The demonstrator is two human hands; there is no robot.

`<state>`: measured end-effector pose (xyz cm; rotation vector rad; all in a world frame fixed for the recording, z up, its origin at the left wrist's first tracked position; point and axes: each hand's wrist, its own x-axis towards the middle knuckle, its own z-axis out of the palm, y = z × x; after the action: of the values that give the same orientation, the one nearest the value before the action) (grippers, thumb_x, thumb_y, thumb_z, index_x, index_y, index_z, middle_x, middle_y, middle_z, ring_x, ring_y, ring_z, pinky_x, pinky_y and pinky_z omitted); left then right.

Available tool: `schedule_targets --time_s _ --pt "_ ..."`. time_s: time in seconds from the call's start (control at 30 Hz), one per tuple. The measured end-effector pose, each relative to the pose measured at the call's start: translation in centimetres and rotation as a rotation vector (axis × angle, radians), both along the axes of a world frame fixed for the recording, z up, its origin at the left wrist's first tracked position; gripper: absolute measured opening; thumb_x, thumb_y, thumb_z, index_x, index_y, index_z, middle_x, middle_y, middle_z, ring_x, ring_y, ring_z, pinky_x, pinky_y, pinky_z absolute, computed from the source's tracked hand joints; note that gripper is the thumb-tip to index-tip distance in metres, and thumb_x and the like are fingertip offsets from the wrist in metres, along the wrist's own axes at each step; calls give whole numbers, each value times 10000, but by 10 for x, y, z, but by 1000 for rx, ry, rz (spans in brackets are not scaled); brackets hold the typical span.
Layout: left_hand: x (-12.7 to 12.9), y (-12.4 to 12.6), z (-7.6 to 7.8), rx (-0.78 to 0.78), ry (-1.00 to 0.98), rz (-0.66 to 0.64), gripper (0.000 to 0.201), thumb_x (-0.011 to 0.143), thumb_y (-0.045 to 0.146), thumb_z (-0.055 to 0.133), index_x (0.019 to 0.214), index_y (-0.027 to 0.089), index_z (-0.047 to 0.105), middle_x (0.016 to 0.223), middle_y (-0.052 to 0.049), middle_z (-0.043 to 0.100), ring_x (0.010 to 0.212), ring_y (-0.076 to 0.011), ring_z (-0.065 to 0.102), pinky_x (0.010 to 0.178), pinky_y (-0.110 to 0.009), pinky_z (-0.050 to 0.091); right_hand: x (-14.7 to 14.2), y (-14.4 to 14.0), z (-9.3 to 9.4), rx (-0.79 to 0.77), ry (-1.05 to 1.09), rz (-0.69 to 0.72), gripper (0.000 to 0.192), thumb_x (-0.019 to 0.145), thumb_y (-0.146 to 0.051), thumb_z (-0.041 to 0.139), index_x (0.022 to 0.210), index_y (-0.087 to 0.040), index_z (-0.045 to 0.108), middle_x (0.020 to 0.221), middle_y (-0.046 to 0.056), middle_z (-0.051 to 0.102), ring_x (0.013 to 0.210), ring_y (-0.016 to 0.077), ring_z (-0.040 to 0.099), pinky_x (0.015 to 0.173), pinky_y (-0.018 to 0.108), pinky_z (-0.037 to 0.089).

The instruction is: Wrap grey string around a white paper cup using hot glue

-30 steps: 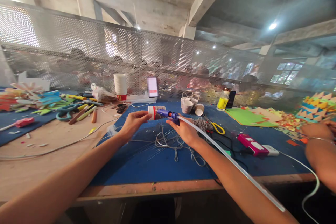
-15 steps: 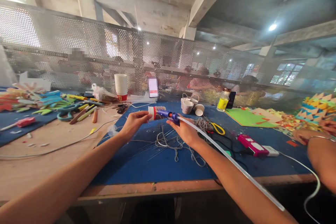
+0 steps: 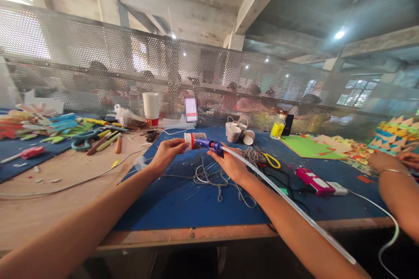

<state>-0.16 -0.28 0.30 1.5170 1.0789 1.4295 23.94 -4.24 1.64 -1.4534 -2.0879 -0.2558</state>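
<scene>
My left hand (image 3: 166, 153) holds a small paper cup (image 3: 194, 140) on its side; the cup has a red band and is partly wrapped in grey string. My right hand (image 3: 229, 164) grips a blue glue gun (image 3: 209, 144) whose tip touches the cup. A long translucent glue stick (image 3: 288, 202) runs back from the gun along my right forearm. Loose grey string (image 3: 216, 178) lies tangled on the blue mat (image 3: 196, 205) below both hands.
Small string-wrapped cups (image 3: 236, 131), a yellow bottle (image 3: 278, 126), yellow-handled scissors (image 3: 271, 159) and a pink device (image 3: 314, 181) lie to the right. A stack of white cups (image 3: 150, 108), scissors and paper shapes (image 3: 49, 124) sit left. Another person's hands (image 3: 389, 163) work at far right. A perforated screen (image 3: 209, 78) stands behind.
My hands, the cup and the glue gun stay nearly still. The other person's hands at the far right have shifted slightly.
</scene>
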Motion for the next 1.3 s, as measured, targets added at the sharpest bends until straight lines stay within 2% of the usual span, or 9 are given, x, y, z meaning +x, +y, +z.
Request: schedule_targets --time_s 0.37,0.77,1.07,1.3 --pt "1 -3 3 -3 -14 -1 416 650 525 855 865 170 832 832 -57 769 773 -202 638 778 -334 507 -1 -1 2 -13 -11 0 422 1006 -572 566 1109 -190 711 892 75 788 817 246 743 654 266 393" --pt "1 -3 4 -32 -47 4 426 618 531 877 848 177 829 822 -46 767 759 -195 647 797 -338 523 1 2 -3 11 -18 6 384 999 -569 579 1044 -209 703 861 58 782 777 234 733 629 266 376" --pt "-2 3 -2 -29 -48 -2 431 639 533 871 899 191 840 890 -62 791 812 -213 669 799 -336 533 0 0 -1 -25 -43 -8 377 1007 -568 565 1081 -228 707 891 49 789 773 223 730 624 258 375" --pt "-2 2 0 -40 -45 -12 393 663 512 866 891 193 841 876 -56 787 803 -207 664 797 -331 531 0 -2 1 -36 -39 -15 387 1001 -572 573 1124 -233 713 906 51 794 798 236 741 638 264 391"
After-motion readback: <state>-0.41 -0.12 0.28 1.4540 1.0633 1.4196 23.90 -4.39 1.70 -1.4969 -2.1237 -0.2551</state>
